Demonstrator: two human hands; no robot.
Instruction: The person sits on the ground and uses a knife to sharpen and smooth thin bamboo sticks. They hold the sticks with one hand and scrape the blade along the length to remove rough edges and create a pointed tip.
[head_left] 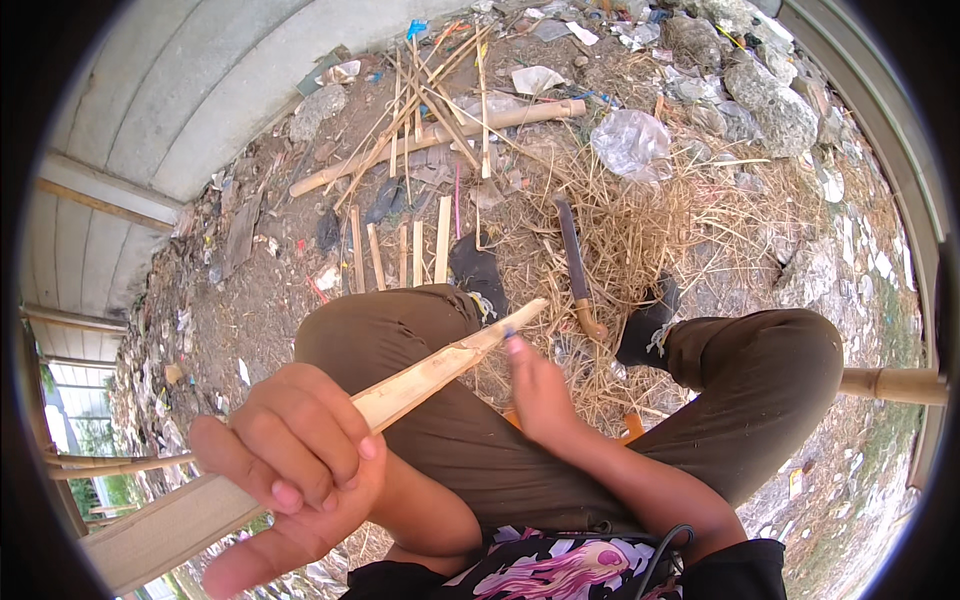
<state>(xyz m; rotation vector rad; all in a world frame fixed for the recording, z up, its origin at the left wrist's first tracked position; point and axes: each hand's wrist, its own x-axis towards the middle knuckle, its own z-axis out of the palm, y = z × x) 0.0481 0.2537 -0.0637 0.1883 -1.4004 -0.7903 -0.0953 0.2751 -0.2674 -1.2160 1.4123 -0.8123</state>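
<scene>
A long, pale bamboo slat [415, 385] slants across my lap from the lower left, its narrowed tip pointing away. My left hand [290, 450] is closed round it, fingers over the top and thumb stretched out below. Close to the tip, my right hand [543, 395] is curled, thumb up against the slat's near edge. A small dark bluish bit shows at that thumb; what my right fingers hold is hidden. Between my feet lies a big knife [573, 250] with a dark blade and a wooden handle [592, 324], touched by neither hand.
Several short bamboo pieces [443, 240] lie beyond my left knee. Farther off, thin bamboo strips [440, 100] cross over a thick bamboo pole [520, 115]. Straw-like shavings [640, 230] cover the ground near a clear plastic bag [630, 145]. A concrete wall [160, 90] runs along the left.
</scene>
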